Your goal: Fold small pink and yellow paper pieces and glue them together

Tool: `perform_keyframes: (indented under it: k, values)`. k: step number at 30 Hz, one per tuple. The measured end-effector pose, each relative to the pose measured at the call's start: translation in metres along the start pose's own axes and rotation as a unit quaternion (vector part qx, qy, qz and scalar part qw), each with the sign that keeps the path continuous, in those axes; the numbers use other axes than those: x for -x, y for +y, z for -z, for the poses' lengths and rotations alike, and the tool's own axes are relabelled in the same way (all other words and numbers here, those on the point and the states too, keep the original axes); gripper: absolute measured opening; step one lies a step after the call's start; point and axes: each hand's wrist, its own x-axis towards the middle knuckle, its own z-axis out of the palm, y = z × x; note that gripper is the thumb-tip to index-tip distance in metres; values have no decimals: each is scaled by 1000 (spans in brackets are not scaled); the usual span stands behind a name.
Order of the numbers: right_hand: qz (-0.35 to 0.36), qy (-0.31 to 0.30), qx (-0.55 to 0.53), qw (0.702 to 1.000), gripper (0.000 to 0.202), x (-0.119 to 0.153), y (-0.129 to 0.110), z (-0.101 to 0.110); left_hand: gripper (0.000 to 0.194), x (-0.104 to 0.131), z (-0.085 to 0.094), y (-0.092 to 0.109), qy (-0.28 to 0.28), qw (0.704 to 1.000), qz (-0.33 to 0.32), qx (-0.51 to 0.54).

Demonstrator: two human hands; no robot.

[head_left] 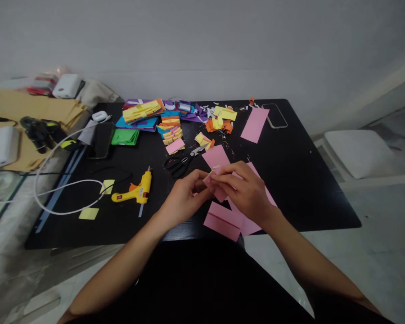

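Observation:
Between the fingertips of both hands is a small folded piece of pink paper [208, 179], partly hidden by the fingers. My left hand [189, 193] grips it from the left, thumb against the fingers. From the right, my right hand [245, 189] pinches its other side. Pink paper sheets [216, 156] lie under and around the hands, and a creased pink piece [223, 220] rests near the table's front edge. Black-handled scissors [182, 163] lie just beyond my left hand, blades pointing right and away.
A yellow glue gun [135, 191] lies on the black table [300, 180], left of my hands. Folded colored paper stacks [141, 112] and scraps [219, 123] cover the back. One phone [101, 140] lies left, another phone [275, 116] back right. A white cable [60, 211] loops over the left side.

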Motion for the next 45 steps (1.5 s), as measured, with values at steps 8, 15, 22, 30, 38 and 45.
perform_keyframes:
  k: [8,15,22,30,38,45]
  values:
    - [-45,26,50,997,14,-2,5,0,15,9,1,1,45,997,15,56]
    - [-174,44,45,983,12,-4,14,10,15,14,8,2,69,995,22,68]
    - [-183,29,96,978,32,-9,17,11,15,16,9,1,57,994,32,93]
    - [-209,20,-40,977,21,-9,13,11,13,18,11,-2,59,995,33,69]
    - [-287,-210,-286,890,29,-4,-20,-7,15,23,11,0,76,995,7,68]
    - [-150,-97,-143,973,15,11,-19,-15,21,34,29,-12,83,994,9,72]
